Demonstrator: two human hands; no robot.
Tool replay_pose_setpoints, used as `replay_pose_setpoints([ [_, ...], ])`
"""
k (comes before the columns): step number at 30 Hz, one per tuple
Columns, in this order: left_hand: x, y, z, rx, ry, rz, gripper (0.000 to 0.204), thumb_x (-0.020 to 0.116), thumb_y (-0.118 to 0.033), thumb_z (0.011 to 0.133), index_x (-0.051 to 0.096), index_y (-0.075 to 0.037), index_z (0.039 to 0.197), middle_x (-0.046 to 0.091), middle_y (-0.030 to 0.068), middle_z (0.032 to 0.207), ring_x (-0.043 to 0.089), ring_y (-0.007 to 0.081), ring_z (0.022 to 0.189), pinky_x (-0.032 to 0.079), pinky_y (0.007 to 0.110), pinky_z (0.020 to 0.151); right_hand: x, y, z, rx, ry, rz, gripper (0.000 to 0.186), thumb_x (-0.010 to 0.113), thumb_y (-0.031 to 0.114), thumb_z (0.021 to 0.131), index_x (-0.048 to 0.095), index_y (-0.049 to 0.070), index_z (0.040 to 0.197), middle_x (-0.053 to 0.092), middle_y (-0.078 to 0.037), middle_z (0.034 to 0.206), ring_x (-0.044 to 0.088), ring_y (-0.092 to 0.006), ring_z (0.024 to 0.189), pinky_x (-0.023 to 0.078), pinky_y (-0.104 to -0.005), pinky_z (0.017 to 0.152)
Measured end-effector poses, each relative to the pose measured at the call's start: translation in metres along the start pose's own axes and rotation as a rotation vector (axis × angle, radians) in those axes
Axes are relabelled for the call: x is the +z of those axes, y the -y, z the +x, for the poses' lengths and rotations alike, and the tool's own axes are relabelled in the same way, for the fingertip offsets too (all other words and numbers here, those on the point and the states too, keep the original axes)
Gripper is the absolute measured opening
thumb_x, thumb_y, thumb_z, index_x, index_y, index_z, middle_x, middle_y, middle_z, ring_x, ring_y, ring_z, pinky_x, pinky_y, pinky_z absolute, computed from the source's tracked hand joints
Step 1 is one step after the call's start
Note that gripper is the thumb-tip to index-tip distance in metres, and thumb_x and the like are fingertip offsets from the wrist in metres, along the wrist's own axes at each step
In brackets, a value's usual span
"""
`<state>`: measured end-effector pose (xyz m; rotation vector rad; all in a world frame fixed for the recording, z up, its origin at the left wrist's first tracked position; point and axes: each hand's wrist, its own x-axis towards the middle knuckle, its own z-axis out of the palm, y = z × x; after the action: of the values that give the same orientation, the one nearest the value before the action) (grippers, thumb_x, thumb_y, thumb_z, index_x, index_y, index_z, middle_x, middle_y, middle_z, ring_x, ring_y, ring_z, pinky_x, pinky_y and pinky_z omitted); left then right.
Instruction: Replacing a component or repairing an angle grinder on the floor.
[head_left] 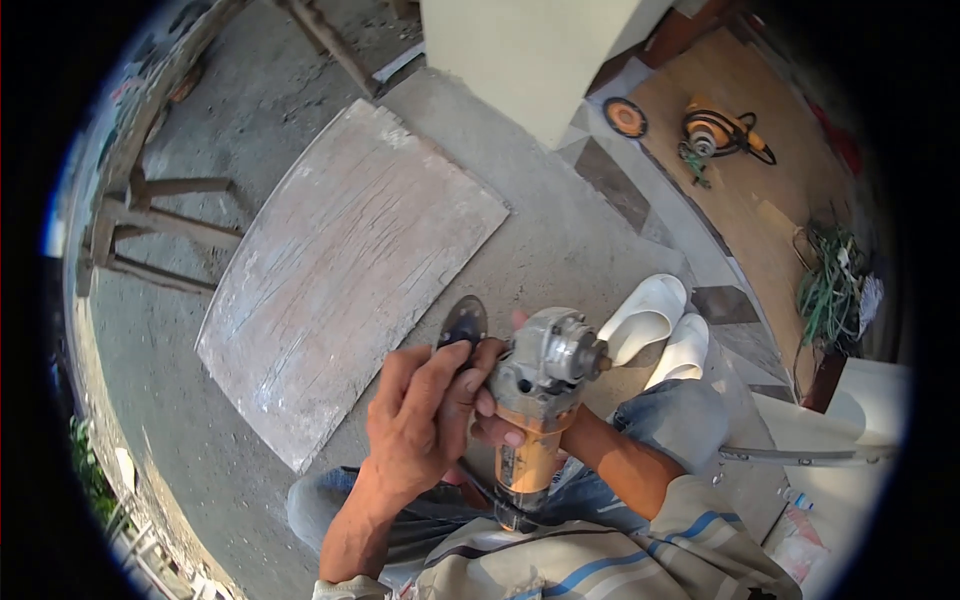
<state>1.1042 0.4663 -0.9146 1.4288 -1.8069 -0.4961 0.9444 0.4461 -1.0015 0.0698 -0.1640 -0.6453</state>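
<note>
My right hand (500,430) is wrapped round an angle grinder (540,410) with an orange body and a grey metal head. The grinder stands upright above my lap, its bare spindle pointing right; its body hides part of that hand. Just left of the grinder's head, my left hand (415,420) has its fingers closed on a dark round disc (464,320), seen at a slant with small pale spots on it. The fingers of both hands come close together beside the grinder. Beyond them, a large worn board (350,270) lies flat on the concrete floor.
White slippers (650,320) sit right of the grinder. Another orange power tool (705,130) with a coiled cord and an orange disc (625,118) lie at the upper right, near tangled green strands (835,285). A pale pillar (530,60) and a wooden frame (180,215) stand farther off.
</note>
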Motion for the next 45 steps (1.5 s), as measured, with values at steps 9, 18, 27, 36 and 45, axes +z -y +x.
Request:
replay_pose_setpoints([
  [9, 0.052, 0.022, 0.048, -0.077, 0.164, -0.398, 0.017, 0.055, -0.002, 0.095, 0.064, 0.002, 0.109, 0.057, 0.0080, 0.092, 0.056, 0.0154, 0.086, 0.047, 0.029, 0.077, 0.069, 0.018, -0.037, -0.468, 0.033, -0.283, 0.061, 0.056, 0.052, 0.089, 0.049, 0.003, 0.125, 0.056, -0.021, 0.102, 0.065, -0.0314, 0.066, 0.054, -0.0352, 0.057],
  [18, 0.164, -0.108, 0.028, 0.171, 0.663, -0.799, 0.028, 0.057, -0.004, 0.094, 0.058, 0.001, 0.121, 0.061, 0.0096, 0.110, 0.057, 0.0176, 0.098, 0.048, 0.030, 0.087, 0.081, -0.076, -0.187, -1.222, 0.455, -0.622, 0.056, 0.054, 0.048, 0.095, 0.044, 0.008, 0.133, 0.052, -0.011, 0.113, 0.064, -0.0244, 0.077, 0.043, -0.0377, 0.079],
  [27, 0.095, -0.187, -0.060, 0.582, 0.866, -0.205, 0.057, 0.057, 0.005, 0.082, 0.052, -0.011, 0.137, 0.065, 0.0126, 0.097, 0.063, 0.0249, 0.069, 0.052, 0.035, 0.065, 0.050, -0.103, -0.276, -1.229, 0.509, -0.419, 0.049, 0.027, 0.042, 0.105, 0.044, 0.007, 0.132, 0.057, -0.016, 0.110, 0.063, -0.0244, 0.076, 0.045, -0.0404, 0.077],
  [36, 0.100, -0.269, -0.120, 1.151, 0.897, 0.310, 0.070, 0.061, -0.001, 0.077, 0.046, -0.020, 0.143, 0.056, 0.0060, 0.084, 0.063, 0.0196, 0.056, 0.050, 0.034, 0.047, 0.002, -0.094, -0.275, -1.124, 0.708, -0.099, 0.055, 0.040, 0.052, 0.098, 0.046, 0.001, 0.119, 0.052, -0.014, 0.089, 0.053, -0.0245, 0.061, 0.046, -0.0313, 0.048],
  [45, 0.117, -0.329, -0.176, 1.291, 0.934, 0.468, 0.071, 0.061, -0.003, 0.081, 0.040, -0.020, 0.146, 0.060, 0.0125, 0.103, 0.066, 0.0262, 0.060, 0.053, 0.036, 0.052, -0.013, -0.122, -0.334, -1.639, 0.553, -0.384, 0.043, 0.039, 0.042, 0.102, 0.048, 0.013, 0.133, 0.046, -0.018, 0.126, 0.055, -0.0257, 0.107, 0.054, -0.0348, 0.085],
])
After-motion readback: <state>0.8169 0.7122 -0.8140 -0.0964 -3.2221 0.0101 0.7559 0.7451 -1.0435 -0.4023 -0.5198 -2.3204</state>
